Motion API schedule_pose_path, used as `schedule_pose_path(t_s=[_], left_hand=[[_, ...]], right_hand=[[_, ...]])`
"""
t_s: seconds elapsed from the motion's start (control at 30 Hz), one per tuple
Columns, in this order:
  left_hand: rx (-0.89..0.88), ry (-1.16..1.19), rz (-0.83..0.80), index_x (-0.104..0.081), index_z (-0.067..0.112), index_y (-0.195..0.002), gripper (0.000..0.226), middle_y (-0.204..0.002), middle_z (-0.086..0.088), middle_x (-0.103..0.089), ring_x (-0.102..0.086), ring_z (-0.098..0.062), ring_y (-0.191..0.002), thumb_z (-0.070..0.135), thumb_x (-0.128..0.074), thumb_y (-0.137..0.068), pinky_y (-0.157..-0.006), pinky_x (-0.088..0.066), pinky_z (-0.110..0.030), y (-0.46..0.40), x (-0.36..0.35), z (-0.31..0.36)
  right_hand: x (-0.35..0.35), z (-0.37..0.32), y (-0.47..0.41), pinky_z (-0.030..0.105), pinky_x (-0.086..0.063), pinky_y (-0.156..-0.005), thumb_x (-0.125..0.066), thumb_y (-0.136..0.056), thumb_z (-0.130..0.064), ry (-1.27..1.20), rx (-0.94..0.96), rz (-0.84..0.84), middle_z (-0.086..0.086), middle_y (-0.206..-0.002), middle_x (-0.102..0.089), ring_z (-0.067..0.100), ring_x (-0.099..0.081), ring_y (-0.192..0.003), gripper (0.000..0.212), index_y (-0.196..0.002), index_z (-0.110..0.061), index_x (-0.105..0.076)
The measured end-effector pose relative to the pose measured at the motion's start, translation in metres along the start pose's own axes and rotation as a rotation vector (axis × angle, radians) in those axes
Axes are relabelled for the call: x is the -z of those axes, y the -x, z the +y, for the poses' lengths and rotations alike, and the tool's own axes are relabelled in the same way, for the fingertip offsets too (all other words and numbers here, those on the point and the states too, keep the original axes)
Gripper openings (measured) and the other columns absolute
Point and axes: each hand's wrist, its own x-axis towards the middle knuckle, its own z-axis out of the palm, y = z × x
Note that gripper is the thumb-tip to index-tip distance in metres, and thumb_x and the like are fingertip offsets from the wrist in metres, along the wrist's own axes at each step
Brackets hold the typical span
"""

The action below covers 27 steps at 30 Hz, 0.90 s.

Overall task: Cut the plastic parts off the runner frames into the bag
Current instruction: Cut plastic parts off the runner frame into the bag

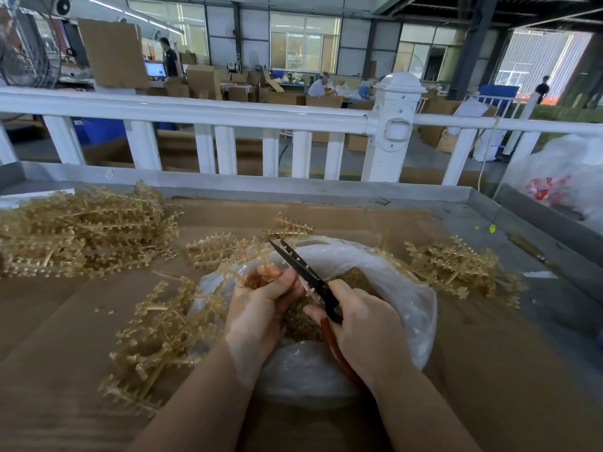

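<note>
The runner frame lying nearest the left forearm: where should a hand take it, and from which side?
Probably by the bare central stem of the runner frame, coming from above with the left hand. The side branches carry small parts and look thin, while the stem is thicker and lies flat on the cardboard.

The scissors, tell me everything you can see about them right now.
The scissors have slim black blades and reddish-brown loop handles. The right hand grips the handles, hiding most of them. The blades are slightly parted at the tips and point up and away to the left, over the open mouth of the clear plastic bag. The left hand holds a tan runner piece beside the blades, its fingers close against them.
</note>
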Motion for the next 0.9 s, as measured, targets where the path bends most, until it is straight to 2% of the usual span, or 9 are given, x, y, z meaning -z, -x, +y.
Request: schedule_pose_path(t_s=[0.13,0.2,0.27,0.4,0.53,0.6,0.7,0.83,0.9], left_hand=[[-0.007,0.01,0.045,-0.066,0.003,-0.088,0.029,-0.071,-0.01,-0.071,-0.069,-0.016,-0.059,0.002,-0.071,-0.06,-0.054,-0.056,-0.023,-0.001,-0.0002,-0.0013],[-0.023,0.0,0.067,-0.071,0.007,-0.073,0.013,-0.069,-0.009,-0.071,-0.068,-0.015,-0.057,0.005,-0.072,-0.06,-0.056,-0.057,-0.023,-0.0027,-0.0014,-0.0019],[-0.016,-0.017,0.073,-0.071,0.008,-0.062,0.004,-0.067,-0.008,-0.071,-0.067,-0.014,-0.056,0.004,-0.071,-0.06,-0.057,-0.058,-0.023,-0.0032,-0.0023,-0.0019],[0.021,-0.044,0.06,-0.064,0.001,-0.081,0.021,-0.069,-0.011,-0.07,-0.068,-0.016,-0.059,0.003,-0.069,-0.061,-0.056,-0.057,-0.024,-0.0029,-0.0007,-0.0002],[0.028,-0.058,0.065,-0.063,0.0,-0.086,0.019,-0.068,-0.011,-0.068,-0.066,-0.016,-0.058,-0.002,-0.068,-0.068,-0.054,-0.056,-0.023,-0.0008,-0.0017,0.0],[0.023,-0.078,0.069,-0.063,-0.002,-0.091,0.017,-0.073,-0.012,-0.068,-0.066,-0.018,-0.063,-0.003,-0.066,-0.075,-0.06,-0.059,-0.026,-0.0001,-0.0018,-0.0001],[0.014,-0.096,0.076,-0.062,-0.006,-0.101,0.028,-0.084,-0.016,-0.067,-0.065,-0.023,-0.074,0.0,-0.068,-0.073,-0.081,-0.056,-0.037,0.0018,-0.0023,0.0001],[0.023,-0.142,0.127,-0.064,-0.003,-0.098,0.019,-0.106,-0.03,-0.066,-0.065,-0.042,-0.099,0.0,-0.069,-0.08,-0.094,-0.05,-0.056,0.0054,-0.0048,0.0013],[0.019,-0.157,0.152,-0.064,0.001,-0.091,0.013,-0.108,-0.031,-0.065,-0.062,-0.046,-0.104,0.001,-0.071,-0.079,-0.094,-0.048,-0.059,0.005,-0.0049,0.0009]], right_hand=[[-0.0011,0.0,-0.0002,0.009,-0.032,-0.055,-0.067,-0.083,-0.044,0.002,-0.007,0.02,-0.008,-0.065,-0.062,0.006,-0.056,-0.057,0.025,-0.09,-0.021,-0.065],[-0.0007,-0.0003,0.0006,0.005,-0.023,-0.055,-0.067,-0.082,-0.045,-0.001,-0.025,0.047,-0.009,-0.063,-0.061,0.005,-0.053,-0.055,0.025,-0.087,-0.021,-0.065],[-0.0007,0.0,0.0016,0.007,-0.026,-0.056,-0.065,-0.082,-0.047,-0.005,-0.023,0.058,-0.009,-0.065,-0.061,0.004,-0.053,-0.057,0.025,-0.088,-0.022,-0.065],[0.0003,0.0,0.0021,0.012,-0.034,-0.061,-0.054,-0.085,-0.052,-0.024,-0.019,0.031,-0.01,-0.072,-0.063,0.004,-0.055,-0.064,0.032,-0.093,-0.024,-0.064],[-0.0004,0.0002,0.0021,0.013,-0.034,-0.063,-0.055,-0.086,-0.051,-0.029,-0.019,0.015,-0.01,-0.074,-0.064,0.002,-0.051,-0.066,0.03,-0.096,-0.024,-0.064],[-0.0013,0.0004,0.0012,0.01,-0.031,-0.061,-0.063,-0.085,-0.047,-0.029,-0.015,0.011,-0.009,-0.073,-0.064,0.0,-0.045,-0.064,0.027,-0.096,-0.022,-0.065],[-0.0025,0.0016,-0.0002,0.009,-0.029,-0.058,-0.07,-0.082,-0.042,-0.008,-0.015,0.014,-0.008,-0.069,-0.064,0.002,-0.048,-0.059,0.024,-0.091,-0.02,-0.065],[-0.0025,0.0014,-0.0004,0.014,-0.033,-0.055,-0.074,-0.079,-0.042,0.036,-0.02,0.024,-0.009,-0.064,-0.063,0.006,-0.057,-0.055,0.024,-0.088,-0.021,-0.066],[-0.0025,0.0015,0.0001,0.014,-0.034,-0.056,-0.073,-0.08,-0.044,0.032,-0.027,0.013,-0.009,-0.066,-0.064,0.006,-0.057,-0.057,0.025,-0.089,-0.021,-0.066]])
